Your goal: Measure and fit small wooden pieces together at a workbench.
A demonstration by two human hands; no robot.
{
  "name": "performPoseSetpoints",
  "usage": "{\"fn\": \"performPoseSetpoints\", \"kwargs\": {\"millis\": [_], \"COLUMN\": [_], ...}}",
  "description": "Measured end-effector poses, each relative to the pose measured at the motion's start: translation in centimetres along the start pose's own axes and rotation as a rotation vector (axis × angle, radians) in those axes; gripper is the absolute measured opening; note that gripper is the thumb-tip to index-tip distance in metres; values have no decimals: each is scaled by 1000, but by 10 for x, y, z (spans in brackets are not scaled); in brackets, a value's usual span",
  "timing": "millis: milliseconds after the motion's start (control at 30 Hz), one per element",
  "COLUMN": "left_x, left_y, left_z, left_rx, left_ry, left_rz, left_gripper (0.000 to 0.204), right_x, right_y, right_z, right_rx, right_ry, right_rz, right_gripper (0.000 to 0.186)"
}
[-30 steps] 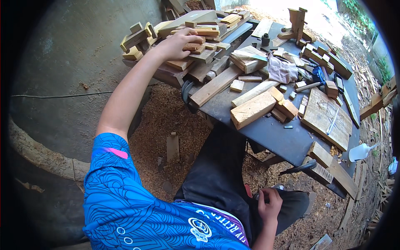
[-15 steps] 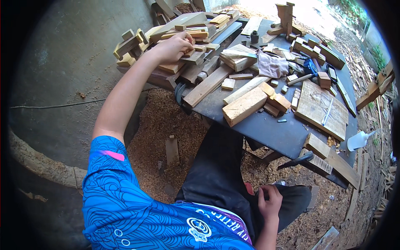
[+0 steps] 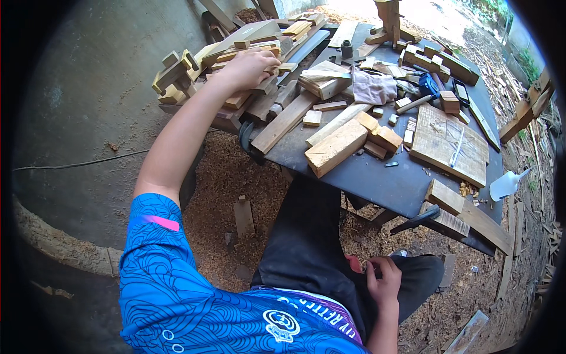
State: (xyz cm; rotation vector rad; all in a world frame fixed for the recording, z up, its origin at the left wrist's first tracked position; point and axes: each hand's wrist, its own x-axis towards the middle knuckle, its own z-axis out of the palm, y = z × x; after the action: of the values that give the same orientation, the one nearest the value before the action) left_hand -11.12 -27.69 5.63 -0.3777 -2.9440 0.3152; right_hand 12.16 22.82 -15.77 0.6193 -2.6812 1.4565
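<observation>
Offcuts: pile of short pale and brown sawn wood blocks [image 3: 236, 76] at the far-left corner of the dark flat worktable [image 3: 377, 177], partly overhanging its edge. Left hand [image 3: 247, 66] lies on top of the pile, fingers curled down over a block; whether it is actually gripped I cannot tell. Judgement: blocks are light, stiff, rough-sawn, not slippery, splintery at the ends; stack looks loose, so pinch one block across its long flat sides. Right hand [image 3: 384, 282] rests on the lap, fingers loosely bent, holding nothing visible. Long light wooden beam [image 3: 337, 147] lies mid-table, well apart from the pile.
</observation>
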Motion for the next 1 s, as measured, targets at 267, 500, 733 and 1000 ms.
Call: {"fn": "performPoseSetpoints", "kwargs": {"millis": [267, 500, 733, 1000], "left_x": [16, 5, 15, 9], "left_y": [-1, -11, -8, -20], "left_z": [7, 5, -9, -12], "left_rx": [116, 34, -184, -339], "left_ry": [-92, 201, 273, 453], "left_rz": [-64, -51, -68, -46], "left_gripper": [25, 28, 27, 29], "right_x": [-5, 1, -1, -5], "right_y": [5, 0, 7, 8], "right_z": [2, 3, 5, 6], "right_rx": [3, 37, 11, -25], "right_ry": [33, -13, 17, -1], "right_rz": [18, 56, 28, 28], "right_gripper": [8, 7, 7, 9]}}
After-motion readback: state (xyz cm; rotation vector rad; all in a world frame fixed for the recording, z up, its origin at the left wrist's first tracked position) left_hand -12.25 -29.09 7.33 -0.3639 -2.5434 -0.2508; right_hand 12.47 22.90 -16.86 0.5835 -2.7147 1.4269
